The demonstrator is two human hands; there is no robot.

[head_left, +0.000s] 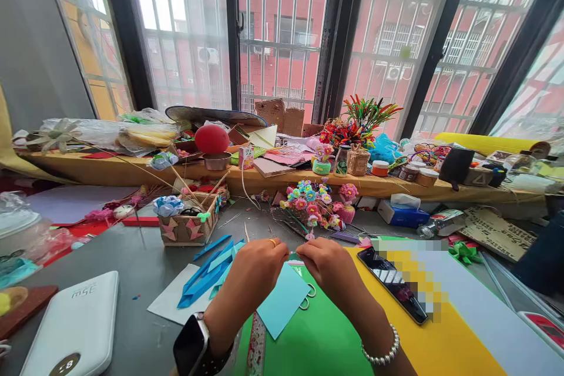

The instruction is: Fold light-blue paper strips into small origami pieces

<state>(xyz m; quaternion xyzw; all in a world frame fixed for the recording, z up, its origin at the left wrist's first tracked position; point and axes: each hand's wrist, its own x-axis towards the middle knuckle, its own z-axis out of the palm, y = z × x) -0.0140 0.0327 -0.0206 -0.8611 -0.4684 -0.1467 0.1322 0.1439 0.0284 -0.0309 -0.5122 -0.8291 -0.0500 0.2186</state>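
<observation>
My left hand [259, 265] and my right hand [329, 262] are raised close together, fingertips pinched. A tiny bluish-green bit shows between them, but the fingers hide what it is. Below them, a light blue paper sheet [284, 301] lies partly over green paper [326, 341]. The white loop handles of what look like scissors [312, 290] stick out at the sheet's right edge. A patterned ruler [256, 348] runs beneath my left wrist. Folded blue paper strips [200, 285] rest on white paper [170, 294], left of my left hand.
A phone [392, 285] lies on yellow paper [445, 341] at right. A white power bank [73, 329] is at left. Beyond my hands stand a decorated box [188, 230] and a bunch of colourful craft flowers [311, 202]. Craft supplies crowd the window ledge [308, 176].
</observation>
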